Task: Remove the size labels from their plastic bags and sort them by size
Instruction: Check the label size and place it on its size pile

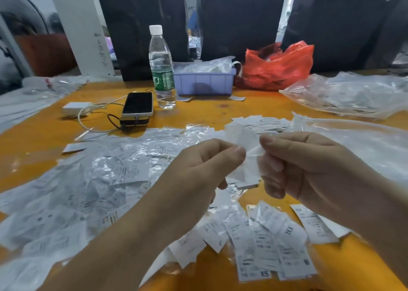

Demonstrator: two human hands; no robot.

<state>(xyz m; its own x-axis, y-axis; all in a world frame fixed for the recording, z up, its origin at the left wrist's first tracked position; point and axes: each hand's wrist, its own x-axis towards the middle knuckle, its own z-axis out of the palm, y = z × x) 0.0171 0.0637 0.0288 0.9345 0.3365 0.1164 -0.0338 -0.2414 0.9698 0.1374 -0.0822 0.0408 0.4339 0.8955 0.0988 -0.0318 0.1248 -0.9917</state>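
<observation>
Both hands, left hand (198, 165) and right hand (293, 165), pinch small clear plastic bag (245, 149) mid-extraction; next, pull white label free.

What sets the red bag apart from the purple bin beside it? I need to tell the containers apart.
The red bag is soft, crumpled and translucent; the purple bin is rigid, boxy and opaque. The bag bunches shut at its top, while the bin stands open, heaped with clear packets. Both sit at the table's far edge.
</observation>
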